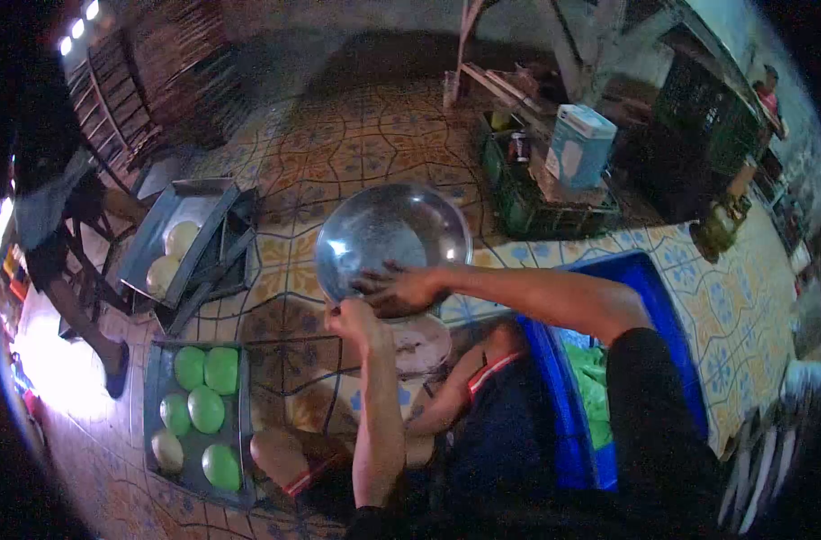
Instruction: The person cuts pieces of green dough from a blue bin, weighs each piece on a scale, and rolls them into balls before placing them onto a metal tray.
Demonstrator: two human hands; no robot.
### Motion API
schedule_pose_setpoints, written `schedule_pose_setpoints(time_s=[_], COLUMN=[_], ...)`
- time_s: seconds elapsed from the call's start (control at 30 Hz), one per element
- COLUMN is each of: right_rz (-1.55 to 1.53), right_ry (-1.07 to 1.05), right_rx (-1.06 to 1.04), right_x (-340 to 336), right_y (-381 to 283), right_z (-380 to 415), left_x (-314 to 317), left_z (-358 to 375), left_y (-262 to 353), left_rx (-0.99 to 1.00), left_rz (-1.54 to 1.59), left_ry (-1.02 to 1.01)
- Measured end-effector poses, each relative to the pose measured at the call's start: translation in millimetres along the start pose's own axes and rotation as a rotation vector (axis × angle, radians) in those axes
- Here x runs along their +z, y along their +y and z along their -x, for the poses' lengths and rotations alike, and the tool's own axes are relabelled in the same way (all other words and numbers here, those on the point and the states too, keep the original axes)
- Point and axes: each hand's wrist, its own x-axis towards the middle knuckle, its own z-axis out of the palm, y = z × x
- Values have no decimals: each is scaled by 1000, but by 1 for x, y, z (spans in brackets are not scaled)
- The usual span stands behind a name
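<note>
A wide, shiny metal basin (pixel 428 225) rests on the tiled floor in front of me. My left hand (pixel 352 324) is closed on its near rim. My right hand (pixel 397 288) lies inside the near part of the basin, palm down with its fingers spread. Between my legs, just under the basin's near edge, sits a pale, shallow bowl (pixel 433 355) with whitish matter in it. To my left stands a metal tray (pixel 155 378) with several smooth green dough-like balls (pixel 206 410) and one pale ball (pixel 167 451).
Farther left, another metal tray (pixel 192 191) holds two pale balls (pixel 182 238). On my right is a blue tub (pixel 671 328) with green material (pixel 593 391) inside. Beyond it, a light-blue box (pixel 581 144) stands on a dark crate (pixel 554 220). A person's leg (pixel 82 297) is at far left.
</note>
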Motion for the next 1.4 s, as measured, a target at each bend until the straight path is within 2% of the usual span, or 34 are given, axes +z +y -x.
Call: schedule_pose_setpoints(time_s=[0.03, 0.07, 0.1, 0.13, 0.17, 0.23, 0.27, 0.33, 0.37, 0.4, 0.47, 0.5, 0.53, 0.6, 0.63, 0.7, 0.73, 0.8, 0.87, 0.93, 0.97, 1.0, 1.03, 1.07, 1.1, 1.13, 1.17, 1.2, 1.23, 1.27, 1.3, 1.33, 1.37, 1.4], right_rz=[142, -121, -150, -52, 45, 252, 225, -346, -612, -796, -875, -897, -1082, -1456, -1636, -1974, -1975, -1755, -1796, -1309, -1528, -1247, -739, -275, -364, -453, -466, -631, -791, -772, -786, -837, -884, -944], right_ry=[54, 165, 185, 55, -94, 75, 58, 280, 413, 641, 922, 937, 1068, 1347, 1490, 1788, 1807, 1583, 1647, 1274, 1125, 1138, 1211, 971, 649, 319, 329, 346, 359, 384, 384, 566, 753, 697], right_rx=[54, 355, 371, 505, 626, 749, 785, 411, 216, 119, 57, 93, 194, 417, 531, 749, 766, 558, 317, 455, 699, 1200, 1486, 1650, 1717, 1750, 1764, 1764, 1755, 1753, 1756, 1747, 1737, 1799], right_x=[-14, -19, -39, -70, -80, -29, -29, -51, -59, -55, -39, -23, -4, 51, 70, 91, 96, 93, 96, 109, 119, 133, 181, 223, 232, 242, 256, 271, 282, 288, 298, 310, 318, 283], right_y=[1, -2, -13, -32, -44, -38, -41, -51, -55, -83, -148, -149, -148, -150, -153, -163, -176, -223, -246, -250, -254, -249, -237, -227, -227, -228, -227, -224, -218, -206, -192, -177, -174, -182], right_z=[-5, -3, 8, 28, 38, 35, 39, 52, 71, 92, 119, 128, 137, 152, 156, 163, 172, 205, 232, 290, 316, 335, 355, 383, 404, 417, 417, 416, 420, 424, 433, 445, 451, 463], left_x=[-10, -35, -71, -134, -137, -116, -113, -107, -87, -59, -17, -39, -59, -53, -46, -23, -12, 19, 52, 80, 85, 81, 68, 61, 59, 56, 58, 64, 75, 79, 76, 74, 75, 78], left_z=[-10, -41, -91, -205, -196, -167, -146, -100, -63, -15, 84, 107, 127, 214, 241, 264, 269, 273, 273, 273, 274, 271, 262, 257, 259, 264, 274, 288, 313, 333, 346, 356, 368, 379], left_y=[-14, -42, -78, -133, -139, -149, -136, -75, -30, 21, 98, 71, 43, 44, 44, 34, 28, 14, -2, -21, -28, -36, -49, -54, -51, -47, -40, -31, -15, -7, -9, -12, -14, -17], left_rx=[26, 107, 249, 489, 478, 353, 320, 111, 340, 529, 733, 747, 744, 284, 105, -111, -161, -226, -303, -432, -474, -477, 94, 700, 707, -104, -892, -897, -640, -352, -268, -175, -244, -315], left_rz=[-92, -280, -600, -1157, -1181, -287, -300, -737, -791, -819, -842, -744, -633, -562, -534, -477, -457, -421, -367, -281, -262, -268, -613, -927, -915, -482, -16, -22, -415, -808, -796, -773, -752, -714], left_ry=[-4, 11, 34, 138, 117, -41, -73, -397, -279, -177, -184, -396, -588, -973, -1081, -1181, -1187, -1165, -1086, -1005, -990, -1003, -1118, -1163, -1181, -1272, -1201, -1217, -1367, -1470, -1716, -1966, -2236, -2504])
